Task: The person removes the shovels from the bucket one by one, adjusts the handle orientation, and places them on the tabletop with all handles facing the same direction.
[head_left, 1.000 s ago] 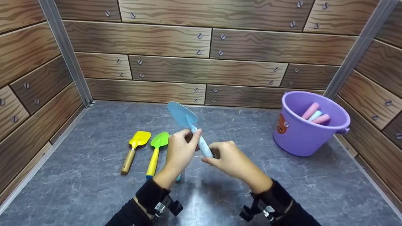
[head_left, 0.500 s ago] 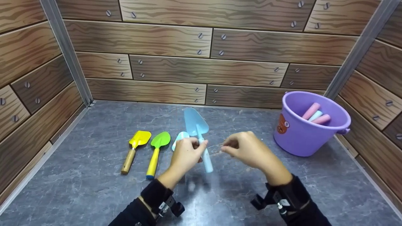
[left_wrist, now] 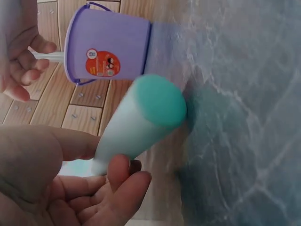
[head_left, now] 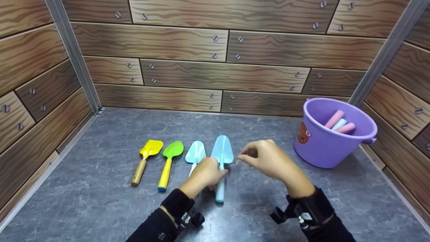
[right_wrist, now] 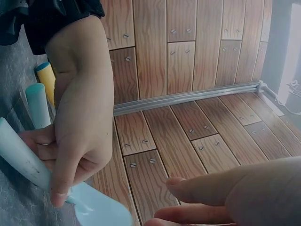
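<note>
My left hand (head_left: 206, 171) pinches a light blue trowel (head_left: 222, 149) by the upper handle, its blade pointing away from me, low over the floor. Just left of it lies a second light blue trowel (head_left: 195, 153), partly hidden by that hand; its teal-ended handle (left_wrist: 160, 101) looms close in the left wrist view. Farther left are a green trowel (head_left: 173, 149) with a yellow handle and a yellow spade (head_left: 151, 148) with a wooden handle. Beside the held blade hovers my right hand (head_left: 268, 158), fingers loosely bent, nothing in them.
A purple bucket (head_left: 322, 148) stands at the right, with pink handles (head_left: 334, 118) and a light blue handle inside. Wood-patterned walls (head_left: 221, 43) enclose the grey marbled floor (head_left: 100, 208) at the back and sides.
My right hand let go of the light blue trowel's handle and moved right. My left hand turned the trowel straighter and lowered it beside the second blue one, which has come into sight.
</note>
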A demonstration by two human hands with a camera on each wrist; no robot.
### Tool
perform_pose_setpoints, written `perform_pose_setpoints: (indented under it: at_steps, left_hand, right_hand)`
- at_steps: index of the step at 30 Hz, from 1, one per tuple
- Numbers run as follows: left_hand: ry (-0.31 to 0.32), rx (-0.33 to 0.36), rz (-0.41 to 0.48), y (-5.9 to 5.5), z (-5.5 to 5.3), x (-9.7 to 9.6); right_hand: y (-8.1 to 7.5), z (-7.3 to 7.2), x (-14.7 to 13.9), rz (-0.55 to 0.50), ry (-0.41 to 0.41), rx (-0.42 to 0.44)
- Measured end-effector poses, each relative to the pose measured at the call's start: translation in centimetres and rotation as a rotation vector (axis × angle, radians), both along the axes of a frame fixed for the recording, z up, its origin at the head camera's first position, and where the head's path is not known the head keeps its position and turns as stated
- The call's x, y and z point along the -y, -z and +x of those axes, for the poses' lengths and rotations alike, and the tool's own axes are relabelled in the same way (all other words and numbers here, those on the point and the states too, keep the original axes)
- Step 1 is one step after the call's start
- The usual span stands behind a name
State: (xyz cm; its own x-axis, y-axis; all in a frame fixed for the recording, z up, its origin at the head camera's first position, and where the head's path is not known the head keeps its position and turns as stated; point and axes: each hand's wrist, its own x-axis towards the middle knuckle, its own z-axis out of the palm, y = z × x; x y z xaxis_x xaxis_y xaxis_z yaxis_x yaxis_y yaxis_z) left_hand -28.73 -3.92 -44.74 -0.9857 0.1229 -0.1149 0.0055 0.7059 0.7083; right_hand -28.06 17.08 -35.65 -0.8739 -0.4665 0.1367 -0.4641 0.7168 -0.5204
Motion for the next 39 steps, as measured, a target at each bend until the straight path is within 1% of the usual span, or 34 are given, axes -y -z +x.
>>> perform_pose_setpoints:
  at_steps: [2,5,11,16,20,22,25,26,28,29,32,33,35,36,39]
  left_hand:
    - [-0.003,0.030,-0.008,0.2,-0.2,-0.1]
    - [-0.020,0.039,-0.027,0.5,-0.4,-0.1]
    - [-0.058,-0.021,-0.081,0.9,-0.4,-0.4]
    - [-0.052,-0.079,-0.139,0.9,-0.1,-0.7]
    - [-0.043,-0.101,-0.157,1.1,-0.2,-0.7]
    - [-0.035,-0.104,-0.157,1.4,-0.4,-0.6]
    - [-0.009,-0.108,-0.195,3.3,-1.8,-0.4]
    - [-0.003,-0.109,-0.209,3.4,-1.9,-0.3]
    - [0.013,-0.096,-0.237,3.2,-1.6,-0.2]
    - [0.021,-0.078,-0.248,2.9,-1.4,-0.2]
    - [0.034,-0.017,-0.242,0.3,0.7,-0.2]
    - [0.042,0.004,-0.244,-0.1,1.2,-0.2]
    - [0.059,0.030,-0.243,-0.7,1.9,-0.3]
    - [0.067,0.027,-0.243,-0.8,2.2,-0.4]
    - [0.084,0.022,-0.233,-0.7,2.6,-0.5]
  right_hand:
    - [0.0,0.0,0.0,-0.001,0.002,0.008]
    - [0.0,0.0,-0.1,-0.009,0.000,0.018]
    - [0.1,-0.1,0.0,-0.017,-0.009,0.021]
    - [0.1,-0.1,0.0,-0.015,-0.010,0.022]
    - [0.2,-0.1,0.0,-0.011,-0.019,0.012]
    - [0.2,-0.1,0.0,-0.006,-0.019,0.010]
    - [0.2,-0.2,0.0,0.000,-0.017,0.011]
    - [0.2,-0.2,0.0,0.002,-0.019,0.011]
    - [0.3,-0.2,0.0,0.006,-0.014,0.017]
    - [0.3,-0.2,0.0,0.006,-0.012,0.020]
    - [0.3,-0.2,-0.1,0.011,-0.008,0.020]
    - [0.2,-0.2,-0.1,0.012,-0.004,0.023]
    - [0.2,-0.2,-0.1,0.010,-0.010,0.021]
    - [0.2,-0.2,-0.1,0.008,-0.014,0.021]
    - [0.3,-0.2,-0.1,0.005,-0.019,0.022]
